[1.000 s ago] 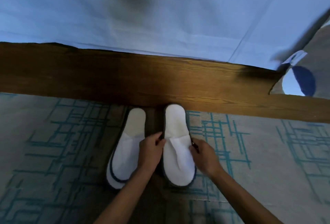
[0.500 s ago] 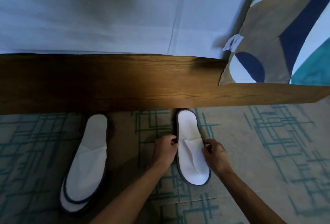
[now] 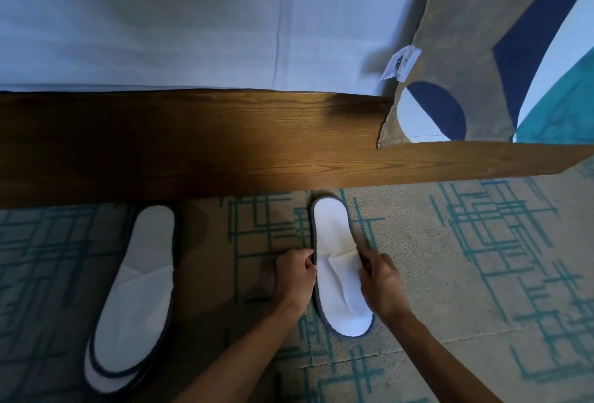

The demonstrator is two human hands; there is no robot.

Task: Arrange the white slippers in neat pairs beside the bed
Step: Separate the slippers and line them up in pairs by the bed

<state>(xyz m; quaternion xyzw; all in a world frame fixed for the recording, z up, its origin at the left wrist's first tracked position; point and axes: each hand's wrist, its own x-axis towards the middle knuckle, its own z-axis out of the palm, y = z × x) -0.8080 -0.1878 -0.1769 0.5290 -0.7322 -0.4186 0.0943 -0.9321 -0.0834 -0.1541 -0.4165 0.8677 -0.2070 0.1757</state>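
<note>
A white slipper with a dark rim (image 3: 337, 261) lies flat on the carpet, heel end toward the wooden bed frame (image 3: 225, 142). My left hand (image 3: 294, 277) grips its left edge and my right hand (image 3: 381, 280) pinches its right edge at the strap. Further left lies a stack of white slippers (image 3: 135, 296), at least two by the rims showing at the toe; no hand touches it.
The bed carries a pale sheet (image 3: 193, 16) and a patterned cushion (image 3: 501, 48) that overhangs the frame at the right. Beige carpet with teal lines (image 3: 482, 258) stretches to the right of the held slipper.
The held slipper has been slid to the right, away from the stacked slippers on the left. Both hands have kept their hold on it.
</note>
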